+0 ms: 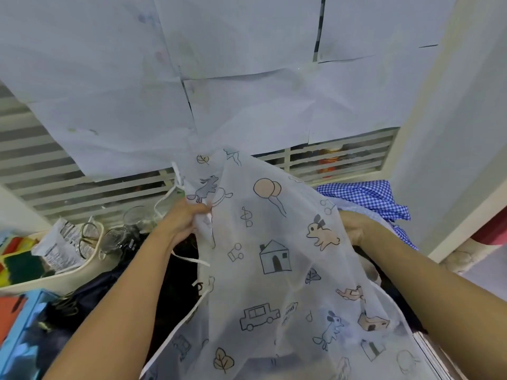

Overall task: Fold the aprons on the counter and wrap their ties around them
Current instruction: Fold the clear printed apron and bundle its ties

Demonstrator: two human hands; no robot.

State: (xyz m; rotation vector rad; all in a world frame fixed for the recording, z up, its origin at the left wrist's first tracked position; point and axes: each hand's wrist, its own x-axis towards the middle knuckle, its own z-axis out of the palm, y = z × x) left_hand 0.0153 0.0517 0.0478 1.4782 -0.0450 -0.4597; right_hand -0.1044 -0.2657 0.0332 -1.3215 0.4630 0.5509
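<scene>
A thin white apron (277, 272) printed with houses, cars, balloons and animals hangs in front of me, held up over the counter. My left hand (183, 218) grips its upper left edge, fingers curled into the cloth. My right hand (354, 229) holds the right edge, its fingers partly hidden behind the fabric. White ties (189, 260) dangle from the left side, one running down toward the lower left. A blue-and-white checked apron (373, 197) lies bunched at the right rear. Dark fabric (175, 292) lies on the counter beneath.
A cream tray (90, 267) at the left holds packets and glass jars (120, 237). A blue box (24, 333) sits at the lower left. White louvred slats (82, 185) and taped paper sheets (219, 50) fill the wall behind. A pale wall stands at the right.
</scene>
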